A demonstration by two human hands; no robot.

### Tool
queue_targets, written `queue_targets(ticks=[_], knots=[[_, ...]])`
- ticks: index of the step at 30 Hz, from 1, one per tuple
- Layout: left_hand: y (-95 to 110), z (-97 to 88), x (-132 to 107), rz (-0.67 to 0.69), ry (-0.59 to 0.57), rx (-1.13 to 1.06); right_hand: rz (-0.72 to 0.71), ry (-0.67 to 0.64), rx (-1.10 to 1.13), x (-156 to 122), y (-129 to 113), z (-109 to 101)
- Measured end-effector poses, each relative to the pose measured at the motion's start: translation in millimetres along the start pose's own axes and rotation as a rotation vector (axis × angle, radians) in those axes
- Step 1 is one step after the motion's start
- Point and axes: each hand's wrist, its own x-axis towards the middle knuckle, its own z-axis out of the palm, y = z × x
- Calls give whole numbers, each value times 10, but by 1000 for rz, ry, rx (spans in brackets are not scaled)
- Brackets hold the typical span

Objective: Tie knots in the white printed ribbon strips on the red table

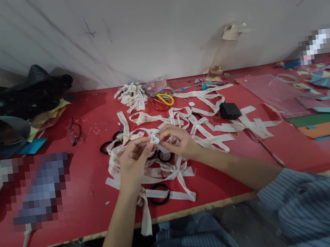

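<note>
My left hand (133, 159) and my right hand (177, 140) meet above the red table (85, 109), both pinching a small folded piece of white printed ribbon (154, 139) between their fingertips. Under the hands lies a tangle of several white ribbon strips (205, 130) and black hair ties (159, 194). One strip hangs over the table's front edge below my left wrist.
Yellow-handled scissors (164, 98) and a heap of folded ribbon pieces (131, 95) lie at the back. A small black box (229, 110), eyeglasses (75, 131), dark cloth (29, 96) at the left, coloured paper sheets (324, 126) at the right, a bottle (220, 58) against the wall.
</note>
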Motion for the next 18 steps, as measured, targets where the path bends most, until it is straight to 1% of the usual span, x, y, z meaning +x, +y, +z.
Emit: queue_targets(ticks=[6,11,15,18], knots=[[-14,-11,-8,5,-50,43,17,-1,38,6,31,-9],[27,19,-16,18,-32,146,43,6,27,7,12,7],[40,29,-18,19,-26,204,21,-22,41,9,13,5],[29,13,-17,12,-18,196,-5,-42,68,2,23,-2]])
